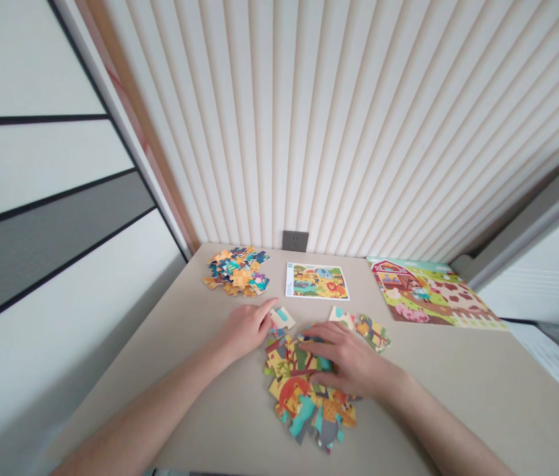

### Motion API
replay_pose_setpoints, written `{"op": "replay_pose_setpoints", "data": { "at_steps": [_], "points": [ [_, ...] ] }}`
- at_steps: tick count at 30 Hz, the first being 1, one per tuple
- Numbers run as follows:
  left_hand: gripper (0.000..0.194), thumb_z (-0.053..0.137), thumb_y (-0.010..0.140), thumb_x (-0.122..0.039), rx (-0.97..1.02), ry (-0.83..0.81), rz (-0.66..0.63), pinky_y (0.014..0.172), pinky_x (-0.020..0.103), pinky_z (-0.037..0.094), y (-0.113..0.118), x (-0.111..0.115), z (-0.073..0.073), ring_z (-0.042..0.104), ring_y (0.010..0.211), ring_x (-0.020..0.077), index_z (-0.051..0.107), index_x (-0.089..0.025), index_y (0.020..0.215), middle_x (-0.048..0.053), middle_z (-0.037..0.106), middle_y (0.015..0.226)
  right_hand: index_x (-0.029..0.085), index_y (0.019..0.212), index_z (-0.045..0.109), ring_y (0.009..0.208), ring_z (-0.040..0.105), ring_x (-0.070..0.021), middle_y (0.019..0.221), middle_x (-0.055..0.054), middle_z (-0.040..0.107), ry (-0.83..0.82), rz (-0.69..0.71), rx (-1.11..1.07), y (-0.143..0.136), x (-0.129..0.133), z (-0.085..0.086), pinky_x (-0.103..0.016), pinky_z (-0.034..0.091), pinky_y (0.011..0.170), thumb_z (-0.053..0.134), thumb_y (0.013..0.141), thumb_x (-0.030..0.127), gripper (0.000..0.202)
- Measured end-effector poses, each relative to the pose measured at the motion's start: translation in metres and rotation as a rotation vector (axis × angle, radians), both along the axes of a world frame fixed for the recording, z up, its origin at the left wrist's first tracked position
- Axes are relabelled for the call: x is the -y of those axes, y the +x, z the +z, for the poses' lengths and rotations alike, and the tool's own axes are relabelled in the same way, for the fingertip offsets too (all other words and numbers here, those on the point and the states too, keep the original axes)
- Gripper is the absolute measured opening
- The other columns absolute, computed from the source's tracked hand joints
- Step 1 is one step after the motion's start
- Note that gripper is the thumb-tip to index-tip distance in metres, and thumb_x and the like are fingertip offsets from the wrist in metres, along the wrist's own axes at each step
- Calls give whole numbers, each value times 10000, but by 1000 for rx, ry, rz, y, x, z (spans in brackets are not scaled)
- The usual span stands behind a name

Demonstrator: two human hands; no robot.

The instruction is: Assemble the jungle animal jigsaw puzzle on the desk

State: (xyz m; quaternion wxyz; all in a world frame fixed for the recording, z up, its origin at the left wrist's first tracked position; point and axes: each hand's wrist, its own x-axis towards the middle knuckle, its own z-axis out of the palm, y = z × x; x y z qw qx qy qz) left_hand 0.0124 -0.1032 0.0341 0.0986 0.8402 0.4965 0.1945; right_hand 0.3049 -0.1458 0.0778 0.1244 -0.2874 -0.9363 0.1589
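Observation:
My left hand (pixel 249 328) rests at the upper left of a heap of colourful puzzle pieces (pixel 299 390), its index finger stretched out and the other fingers curled. A pale piece with a teal mark (pixel 282 318) lies beside its fingertips; whether the fingers grip a piece is hidden. Spread over the upper right of the heap, my right hand (pixel 343 354) has its fingers apart on the pieces. Just beyond it lie another pale piece (pixel 341 316) and a green and yellow animal piece (pixel 373 332).
A small picture card (pixel 317 281) lies near the wall. At the back left is a second pile of orange and blue pieces (pixel 239 272). A farm puzzle picture (pixel 432 294) lies at the back right. Behind the table (pixel 200 423) is a ribbed wall with a dark socket (pixel 296 240).

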Motion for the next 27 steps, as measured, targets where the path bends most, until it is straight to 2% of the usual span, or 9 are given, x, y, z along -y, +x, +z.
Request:
{"op": "replay_pose_setpoints", "data": {
  "at_steps": [4,9,13,15,19,24,27],
  "points": [
    [367,479,1022,-215,22,6,-64,782,320,554,7,3,-2,755,839,219,615,-226,1364,28,797,934,280,1381,643,1239,608,-284,1339,-122,657,-4,-102,-36,21,5,-7,-445,480,1072,646,979,460,440],
    [357,470,1046,-241,34,19,-147,902,330,550,16,8,-3,745,974,212,609,-251,1375,43,785,1073,300,1388,639,1232,615,-284,1361,-120,631,-24,-225,-3,51,7,-6,-446,509,1060,662,970,412,433],
    [351,459,1063,-269,27,61,-212,920,338,544,15,8,0,730,1025,218,598,-236,1384,61,764,1167,298,1361,656,1282,587,-296,1371,-114,632,-8,-266,15,70,1,-8,-480,487,1097,685,947,363,420],
    [321,469,1063,-282,-6,72,-247,909,345,537,11,7,1,719,1006,220,625,-233,1339,60,757,1146,297,1323,676,1308,569,-302,1403,-113,615,14,-290,20,74,0,-9,-495,479,1104,682,948,362,381],
    [242,537,1042,-325,-74,116,-344,892,367,508,3,5,7,667,955,223,703,-234,1193,63,716,1027,295,1335,665,1329,546,-304,1445,-126,586,56,-276,-20,66,3,-6,-504,467,1101,648,976,399,374],
    [209,625,1001,-306,-49,165,-569,1005,402,465,-1,7,18,624,1091,232,732,-253,1172,83,675,1191,303,1454,587,1392,485,-334,1518,-126,540,39,-114,-5,38,9,-5,-540,403,1151,673,950,517,554],
    [225,633,991,-289,-35,160,-617,1046,415,459,-1,7,18,620,1150,244,738,-265,1188,88,677,1228,296,1435,609,1407,473,-338,1535,-115,535,5,-74,21,31,10,-5,-549,371,1176,685,939,526,551]
  ]
}}
